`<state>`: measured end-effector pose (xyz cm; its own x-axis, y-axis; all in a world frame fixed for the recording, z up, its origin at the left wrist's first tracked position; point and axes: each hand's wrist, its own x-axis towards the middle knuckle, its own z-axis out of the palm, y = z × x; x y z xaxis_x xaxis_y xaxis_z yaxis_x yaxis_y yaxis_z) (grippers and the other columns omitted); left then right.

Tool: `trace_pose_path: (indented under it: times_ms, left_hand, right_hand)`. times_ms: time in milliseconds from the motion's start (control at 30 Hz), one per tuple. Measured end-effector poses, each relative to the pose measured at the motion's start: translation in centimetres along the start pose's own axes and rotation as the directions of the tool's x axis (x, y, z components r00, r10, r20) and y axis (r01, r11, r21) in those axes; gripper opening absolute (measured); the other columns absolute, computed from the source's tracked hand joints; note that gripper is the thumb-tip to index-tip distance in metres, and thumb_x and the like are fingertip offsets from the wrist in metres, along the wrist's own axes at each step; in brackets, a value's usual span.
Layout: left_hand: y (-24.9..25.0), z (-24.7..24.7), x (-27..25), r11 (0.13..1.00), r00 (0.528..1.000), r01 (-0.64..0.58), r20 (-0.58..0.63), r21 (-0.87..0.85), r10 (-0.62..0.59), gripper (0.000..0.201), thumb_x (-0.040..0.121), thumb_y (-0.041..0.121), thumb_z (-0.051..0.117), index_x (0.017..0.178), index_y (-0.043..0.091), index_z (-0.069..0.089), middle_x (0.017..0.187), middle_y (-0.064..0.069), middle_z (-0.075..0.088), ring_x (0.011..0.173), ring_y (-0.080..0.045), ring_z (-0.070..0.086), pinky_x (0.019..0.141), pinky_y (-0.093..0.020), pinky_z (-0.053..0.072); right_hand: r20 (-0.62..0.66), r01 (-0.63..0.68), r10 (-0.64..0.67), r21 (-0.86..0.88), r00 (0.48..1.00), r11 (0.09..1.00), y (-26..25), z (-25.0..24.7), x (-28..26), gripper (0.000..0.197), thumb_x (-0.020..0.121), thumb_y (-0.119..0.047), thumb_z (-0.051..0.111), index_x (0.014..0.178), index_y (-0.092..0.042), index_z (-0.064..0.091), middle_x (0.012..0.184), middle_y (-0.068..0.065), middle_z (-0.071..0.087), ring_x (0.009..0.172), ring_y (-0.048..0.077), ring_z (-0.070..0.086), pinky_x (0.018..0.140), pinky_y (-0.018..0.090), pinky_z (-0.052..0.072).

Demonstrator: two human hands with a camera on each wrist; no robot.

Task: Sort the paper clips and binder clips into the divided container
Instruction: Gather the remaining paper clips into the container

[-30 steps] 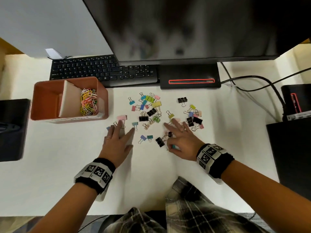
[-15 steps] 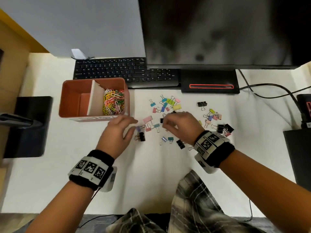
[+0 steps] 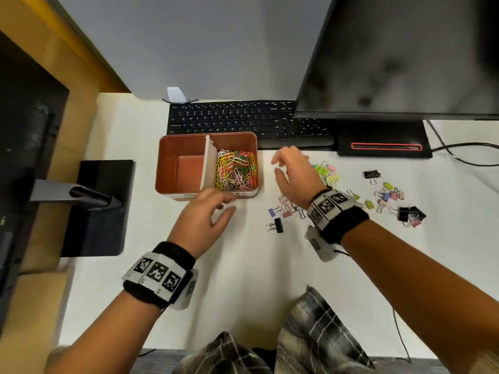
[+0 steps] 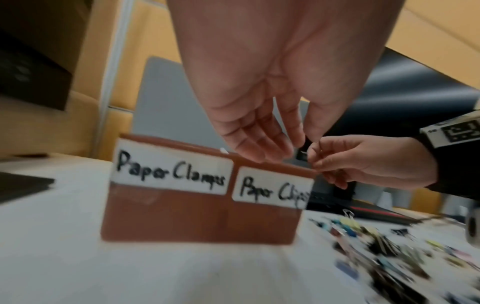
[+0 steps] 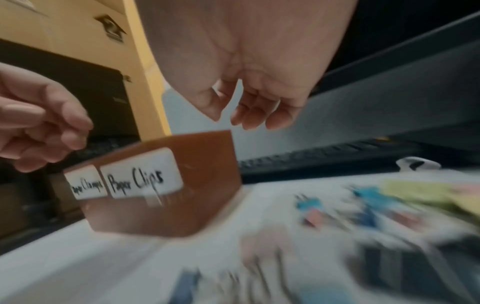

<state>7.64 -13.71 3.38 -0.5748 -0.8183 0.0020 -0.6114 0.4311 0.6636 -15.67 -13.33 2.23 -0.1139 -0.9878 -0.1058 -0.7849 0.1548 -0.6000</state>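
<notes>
A: What changed?
B: Both hands have left the binder clips (image 3: 330,179) scattered mid-tabletop and moved toward the divided container (image 3: 164,168), which sits by the keyboard (image 3: 243,120) at the far edge.
A: Left hand (image 3: 201,221)?
B: At the container's near wall now, fingers loosely curled, thumb apart; can't tell if it holds anything.
A: Right hand (image 3: 293,175)?
B: Lifted just right of the container, fingers relaxed and apart, palm bare.
A: Contents?
B: Paper clips (image 3: 235,170) in the right compartment; left compartment shows bare floor.
</notes>
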Motion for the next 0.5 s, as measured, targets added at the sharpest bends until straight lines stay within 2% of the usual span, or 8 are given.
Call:
trace_pose_path:
  times_ms: [67, 133, 200, 267, 300, 333, 400, 500]
  left_hand:
    - [0.0, 2.1, -0.1, 0.999, 0.996, -0.023, 0.088, -0.025, 0.025, 0.019, 0.086, 0.022, 0.063, 0.104, 0.018, 0.064, 0.101, 0.002, 0.058, 0.084, -0.003, 0.051, 0.076, -0.010, 0.037]
    - [0.2, 4.2, 0.1, 0.998, 0.981, -0.039, 0.186, -0.043, 0.046, 0.025, 0.084, 0.027, 0.064, 0.108, 0.019, 0.062, 0.109, 0.001, 0.055, 0.098, -0.006, 0.050, 0.087, -0.010, 0.033]
    - [0.4, 6.3, 0.5, 0.999, 0.957, -0.035, 0.289, -0.020, 0.039, 0.033, 0.082, 0.034, 0.065, 0.113, 0.023, 0.059, 0.122, 0.001, 0.048, 0.115, -0.013, 0.046, 0.098, -0.016, 0.031]
    - [0.8, 8.2, 1.1, 0.999, 0.941, -0.042, 0.338, 0.031, 0.029, 0.040, 0.079, 0.039, 0.066, 0.116, 0.027, 0.057, 0.136, -0.001, 0.039, 0.124, -0.019, 0.040, 0.104, -0.027, 0.030]
    - [1.0, 8.9, 1.4, 0.998, 0.938, -0.048, 0.345, 0.051, 0.028, 0.042, 0.078, 0.041, 0.067, 0.116, 0.028, 0.057, 0.140, -0.002, 0.036, 0.126, -0.020, 0.038, 0.106, -0.030, 0.030]
    - [1.1, 9.5, 1.9, 0.996, 0.935, -0.053, 0.353, 0.069, 0.026, 0.043, 0.077, 0.041, 0.068, 0.116, 0.028, 0.057, 0.142, -0.002, 0.034, 0.128, -0.021, 0.037, 0.107, -0.032, 0.030]
    - [0.9, 10.4, 2.8, 0.989, 0.924, -0.084, 0.380, 0.125, 0.031, 0.045, 0.075, 0.041, 0.069, 0.117, 0.026, 0.059, 0.141, -0.003, 0.037, 0.128, -0.021, 0.036, 0.108, -0.035, 0.033]
    - [0.4, 11.0, 3.5, 0.977, 0.914, -0.144, 0.401, 0.155, 0.071, 0.042, 0.076, 0.033, 0.071, 0.116, 0.020, 0.062, 0.132, -0.003, 0.047, 0.123, -0.023, 0.041, 0.105, -0.036, 0.037]
  right_hand:
    - [0.154, -0.052, 0.066, -0.097, 0.986, 0.994, 2.4, 0.3, -1.7, 0.027, 0.084, -0.016, 0.055, 0.110, -0.022, 0.052, 0.115, -0.003, 0.048, 0.103, 0.012, 0.043, 0.098, 0.037, 0.044]
    - [0.377, 0.031, 0.061, -0.233, 0.924, 0.972, 3.9, 1.0, -2.9, 0.043, 0.082, -0.023, 0.062, 0.123, -0.025, 0.049, 0.140, 0.003, 0.039, 0.126, 0.021, 0.037, 0.110, 0.041, 0.033]
    - [0.500, 0.101, 0.069, -0.305, 0.863, 0.947, 4.5, 2.0, -3.7, 0.054, 0.082, -0.026, 0.064, 0.132, -0.024, 0.044, 0.153, 0.008, 0.023, 0.139, 0.028, 0.025, 0.114, 0.039, 0.023]
    - [0.472, 0.064, 0.071, -0.264, 0.879, 0.962, 5.0, 2.8, -4.6, 0.052, 0.084, -0.021, 0.064, 0.133, -0.017, 0.047, 0.153, 0.011, 0.024, 0.137, 0.030, 0.029, 0.115, 0.039, 0.020]
    - [0.416, 0.045, 0.052, -0.219, 0.908, 0.975, 5.2, 3.2, -5.1, 0.045, 0.084, -0.017, 0.063, 0.128, -0.014, 0.052, 0.150, 0.014, 0.031, 0.133, 0.033, 0.036, 0.114, 0.041, 0.025]
    - [0.339, 0.035, 0.028, -0.178, 0.940, 0.983, 5.3, 3.4, -5.6, 0.037, 0.084, -0.015, 0.064, 0.121, -0.010, 0.060, 0.143, 0.018, 0.041, 0.126, 0.039, 0.043, 0.109, 0.046, 0.034]
    - [0.206, 0.037, -0.010, -0.128, 0.979, 0.991, 5.9, 3.9, -6.2, 0.021, 0.081, -0.012, 0.066, 0.101, -0.008, 0.069, 0.121, 0.023, 0.058, 0.107, 0.044, 0.054, 0.090, 0.053, 0.048]
    - [0.166, 0.047, -0.026, -0.119, 0.986, 0.992, 5.9, 4.1, -6.2, 0.013, 0.080, -0.012, 0.064, 0.090, -0.010, 0.072, 0.096, 0.017, 0.062, 0.089, 0.038, 0.055, 0.076, 0.046, 0.050]
